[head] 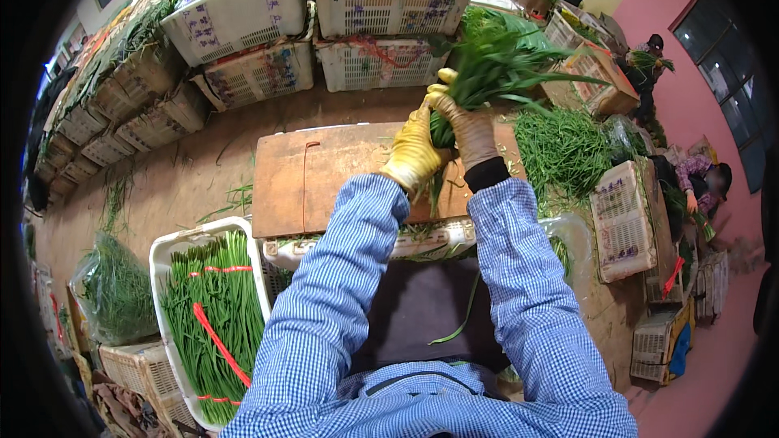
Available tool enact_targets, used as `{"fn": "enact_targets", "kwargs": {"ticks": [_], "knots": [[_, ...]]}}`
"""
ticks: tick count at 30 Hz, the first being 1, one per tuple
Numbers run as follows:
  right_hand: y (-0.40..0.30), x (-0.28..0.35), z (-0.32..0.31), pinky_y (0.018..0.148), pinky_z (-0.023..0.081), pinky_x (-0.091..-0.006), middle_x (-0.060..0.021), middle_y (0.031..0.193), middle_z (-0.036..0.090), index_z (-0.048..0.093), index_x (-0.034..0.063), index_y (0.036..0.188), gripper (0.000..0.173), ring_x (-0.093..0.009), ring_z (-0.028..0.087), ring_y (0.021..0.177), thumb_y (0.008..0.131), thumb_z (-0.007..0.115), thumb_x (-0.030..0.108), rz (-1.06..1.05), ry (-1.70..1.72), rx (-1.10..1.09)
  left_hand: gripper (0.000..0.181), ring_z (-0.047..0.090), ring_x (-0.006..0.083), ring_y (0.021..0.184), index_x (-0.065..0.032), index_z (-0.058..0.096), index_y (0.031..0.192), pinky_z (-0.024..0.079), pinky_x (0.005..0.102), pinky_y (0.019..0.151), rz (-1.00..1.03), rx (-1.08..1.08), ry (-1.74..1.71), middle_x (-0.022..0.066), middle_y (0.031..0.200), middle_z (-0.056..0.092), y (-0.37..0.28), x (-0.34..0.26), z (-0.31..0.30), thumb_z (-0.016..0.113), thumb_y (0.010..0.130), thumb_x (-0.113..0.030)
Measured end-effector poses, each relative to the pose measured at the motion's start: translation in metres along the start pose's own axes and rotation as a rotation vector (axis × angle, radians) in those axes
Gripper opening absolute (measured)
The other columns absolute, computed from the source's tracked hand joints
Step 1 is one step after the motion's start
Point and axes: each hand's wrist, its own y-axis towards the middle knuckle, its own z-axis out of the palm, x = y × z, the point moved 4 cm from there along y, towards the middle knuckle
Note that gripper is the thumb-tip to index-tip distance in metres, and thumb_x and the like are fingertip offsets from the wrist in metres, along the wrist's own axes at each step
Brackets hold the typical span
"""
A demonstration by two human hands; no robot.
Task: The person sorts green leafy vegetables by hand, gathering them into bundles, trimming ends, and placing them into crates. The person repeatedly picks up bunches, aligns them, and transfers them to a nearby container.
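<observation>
My left hand (416, 149), in a yellow rubber glove, grips the lower part of a bunch of green garlic chives (494, 64). Around the same bunch, just above and to the right, closes my right hand (467, 125) in a worn yellowish glove. The leafy tops fan up and to the right, slightly blurred. Both hands are over a wooden board (350, 164), which rests on a white plastic crate (420, 242). A thin red tie (305, 188) lies on the board's left part, and cut bits are scattered at its right.
A white crate (157, 292) of chive bundles (213, 316) with red ties stands at left. Loose chives (563, 146) are heaped at right. Stacked crates (389, 0) line the far side. Beyond the right-hand crate (624, 222) sits another person (700, 185).
</observation>
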Motion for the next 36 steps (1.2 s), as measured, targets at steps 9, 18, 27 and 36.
{"fn": "enact_targets", "kwargs": {"ticks": [9, 18, 27, 36], "knots": [[-0.001, -0.028, -0.001, 0.098, 0.047, -0.0324, -0.0075, 0.115, 0.069, 0.063, 0.0047, 0.124, 0.051, -0.017, 0.064, 0.102, 0.083, 0.078, 0.032, -0.015, -0.737, 0.14, 0.071, 0.049, 0.0217, 0.128, -0.0069, 0.047, 0.136, 0.042, 0.0341, 0.103, 0.018, 0.14, 0.178, 0.0169, 0.138, 0.052, 0.026, 0.045, 0.03, 0.08, 0.075, -0.019], [0.031, 0.014, -0.082, 0.07, 0.056, -0.0396, -0.0063, 0.081, 0.064, 0.066, 0.004, 0.093, 0.015, -0.02, 0.063, 0.074, 0.085, 0.073, 0.014, 0.058, 0.209, -0.524, 0.041, 0.063, 0.0201, 0.098, -0.0014, 0.057, 0.128, 0.052, 0.0313, 0.088, -0.206, -0.385, -0.489, 0.0098, 0.112, 0.066, -0.068, 0.114, -0.103, 0.068, 0.091, -0.016], [0.011, 0.023, -0.163, 0.069, 0.057, -0.0384, -0.0056, 0.08, 0.062, 0.064, 0.0037, 0.089, 0.013, -0.022, 0.062, 0.07, 0.087, 0.072, 0.014, 0.091, 0.42, -0.594, 0.079, 0.055, 0.0311, 0.122, -0.0034, 0.05, 0.136, 0.044, 0.0491, 0.101, -0.606, 0.007, -1.335, 0.0181, 0.131, 0.057, -0.193, 0.127, 0.002, 0.059, 0.087, -0.065], [-0.04, 0.066, -0.11, 0.07, 0.059, -0.0471, -0.0058, 0.073, 0.059, 0.061, 0.0051, 0.078, 0.022, -0.023, 0.061, 0.068, 0.087, 0.074, 0.021, 0.105, 0.317, -0.541, 0.04, 0.064, 0.0229, 0.102, -0.0075, 0.062, 0.12, 0.055, 0.0508, 0.088, -0.488, 0.076, -2.154, 0.007, 0.104, 0.066, -0.15, 0.049, 0.022, 0.048, 0.101, -0.039]]}}
